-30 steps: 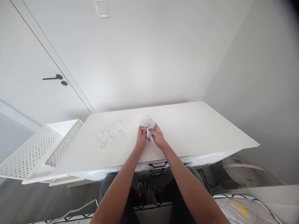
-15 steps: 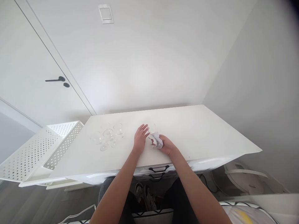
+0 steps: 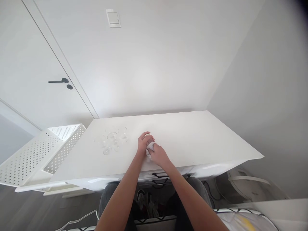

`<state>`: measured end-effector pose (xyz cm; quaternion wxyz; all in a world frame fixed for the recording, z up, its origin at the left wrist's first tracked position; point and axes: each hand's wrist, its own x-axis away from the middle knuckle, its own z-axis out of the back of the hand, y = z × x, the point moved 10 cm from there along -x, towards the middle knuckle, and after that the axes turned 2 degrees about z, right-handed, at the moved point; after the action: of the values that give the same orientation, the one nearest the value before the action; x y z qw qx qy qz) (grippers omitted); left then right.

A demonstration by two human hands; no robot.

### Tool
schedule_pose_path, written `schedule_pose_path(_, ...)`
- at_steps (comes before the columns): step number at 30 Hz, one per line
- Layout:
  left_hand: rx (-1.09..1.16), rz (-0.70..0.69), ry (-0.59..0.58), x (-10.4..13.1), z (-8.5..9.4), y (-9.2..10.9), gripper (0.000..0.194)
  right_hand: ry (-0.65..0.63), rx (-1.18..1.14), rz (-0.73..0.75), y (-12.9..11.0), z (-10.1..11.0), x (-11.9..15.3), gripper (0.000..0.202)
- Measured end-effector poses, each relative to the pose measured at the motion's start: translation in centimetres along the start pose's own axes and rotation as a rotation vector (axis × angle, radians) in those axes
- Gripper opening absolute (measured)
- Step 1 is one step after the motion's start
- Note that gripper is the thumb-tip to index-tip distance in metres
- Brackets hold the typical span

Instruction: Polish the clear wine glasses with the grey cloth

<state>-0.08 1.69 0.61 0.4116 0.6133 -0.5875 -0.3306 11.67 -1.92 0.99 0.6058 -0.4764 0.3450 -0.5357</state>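
My left hand (image 3: 143, 141) curls around a clear glass (image 3: 149, 140), which is mostly hidden behind its fingers. Against the near side of that glass, my right hand (image 3: 159, 154) is closed on a crumpled white cloth (image 3: 150, 147). Both hands meet just above the white cabinet top (image 3: 187, 138). Several clear stemmed glasses (image 3: 112, 136) stand in a group to the left of my left hand. They are see-through, so their outlines partly merge.
A white perforated rack (image 3: 31, 154) adjoins the cabinet's left end. Dark drawer handles (image 3: 160, 175) show on the cabinet front, above my legs. Behind are a white wall with a switch (image 3: 113, 18) and a door with a black handle (image 3: 57, 81). A round pale appliance (image 3: 247, 184) sits at lower right.
My right hand has moved left with the cloth, up to my left hand. The left fingers, spread earlier, now close around the glass. The view has shifted slightly.
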Motion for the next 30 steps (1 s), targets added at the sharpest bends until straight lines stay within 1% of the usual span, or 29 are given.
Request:
schedule_pose_path(2,0.135,0.044,-0.094,0.0,-0.7,-0.3,0.04,-0.238,-0.286,-0.067,0.5,-2.6,0.6,0.019)
schedule_pose_path(3,0.19,0.059,-0.118,-0.1,-0.9,-0.4,0.039,-0.323,-0.395,-0.089,0.5,-3.5,1.0,0.025)
schedule_pose_path(4,0.227,0.073,-0.119,-0.2,-0.9,-0.7,0.039,-0.355,-0.447,-0.098,0.6,-3.7,1.1,0.028)
schedule_pose_path(5,0.243,0.085,-0.106,-0.3,-0.9,-1.0,0.038,-0.33,-0.425,-0.097,0.8,-3.5,1.0,0.029)
schedule_pose_path(6,0.242,0.098,-0.086,-0.5,-0.7,-1.4,0.038,-0.251,-0.339,-0.086,1.1,-2.8,0.8,0.028)
schedule_pose_path(9,0.198,0.123,-0.047,-0.8,-0.4,-2.3,0.039,0.107,0.048,-0.012,1.0,0.5,0.3,0.022)
schedule_pose_path(10,0.205,0.123,-0.04,-0.9,-0.3,-2.4,0.04,0.161,0.117,0.003,0.7,0.8,0.3,0.021)
schedule_pose_path(11,0.229,0.124,-0.04,-0.9,-0.2,-2.4,0.04,0.149,0.105,0.007,0.6,0.5,0.2,0.021)
schedule_pose_path(12,0.265,0.123,-0.048,-0.8,-0.1,-2.3,0.04,0.072,0.014,0.002,0.7,-0.5,0.1,0.022)
schedule_pose_path(14,0.342,0.1,-0.08,-0.7,-0.1,-1.7,0.041,-0.193,-0.288,-0.016,0.3,-3.4,0.4,0.027)
schedule_pose_path(15,0.373,0.078,-0.095,-0.6,-0.1,-1.3,0.041,-0.298,-0.423,-0.018,-0.2,-4.5,0.8,0.031)
schedule_pose_path(16,0.389,0.062,-0.108,-0.6,-0.2,-0.9,0.042,-0.342,-0.496,-0.018,-0.5,-5.0,1.1,0.033)
schedule_pose_path(17,0.39,0.05,-0.113,-0.5,-0.2,-0.7,0.042,-0.322,-0.485,-0.017,-0.6,-4.9,1.3,0.033)
schedule_pose_path(18,0.376,0.041,-0.113,-0.4,-0.2,-0.5,0.042,-0.238,-0.395,-0.015,-0.4,-4.2,1.3,0.032)
schedule_pose_path(20,0.326,0.032,-0.111,-0.4,-0.3,-0.3,0.04,0.018,-0.103,0.006,-0.4,-1.9,1.5,0.025)
schedule_pose_path(21,0.307,0.036,-0.12,-0.3,-0.4,-0.3,0.04,0.108,0.019,0.016,-0.5,-1.0,1.7,0.023)
schedule_pose_path(22,0.308,0.043,-0.134,-0.3,-0.6,-0.3,0.039,0.136,0.072,0.019,-0.6,-0.8,1.8,0.022)
schedule_pose_path(23,0.331,0.054,-0.15,-0.2,-0.8,-0.3,0.039,0.098,0.042,0.014,-0.5,-1.2,1.7,0.022)
schedule_pose_path(24,0.372,0.064,-0.163,-0.1,-0.8,-0.3,0.039,-0.001,-0.055,0.001,-0.3,-2.1,1.6,0.026)
schedule_pose_path(26,0.463,0.059,-0.167,-0.1,-0.6,-0.2,0.04,-0.255,-0.321,-0.021,-0.3,-4.5,1.9,0.037)
schedule_pose_path(27,0.489,0.047,-0.167,-0.1,-0.5,0.0,0.041,-0.325,-0.409,-0.023,-0.5,-5.0,2.0,0.04)
schedule_pose_path(28,0.495,0.031,-0.172,-0.1,-0.5,0.1,0.041,-0.329,-0.42,-0.018,-0.5,-4.9,2.0,0.04)
schedule_pose_path(29,0.482,0.017,-0.182,-0.2,-0.5,0.2,0.04,-0.272,-0.349,-0.007,-0.4,-4.2,1.9,0.037)
schedule_pose_path(30,0.458,0.001,-0.191,-0.2,-0.5,0.4,0.039,-0.164,-0.229,0.006,-0.3,-3.1,1.7,0.032)
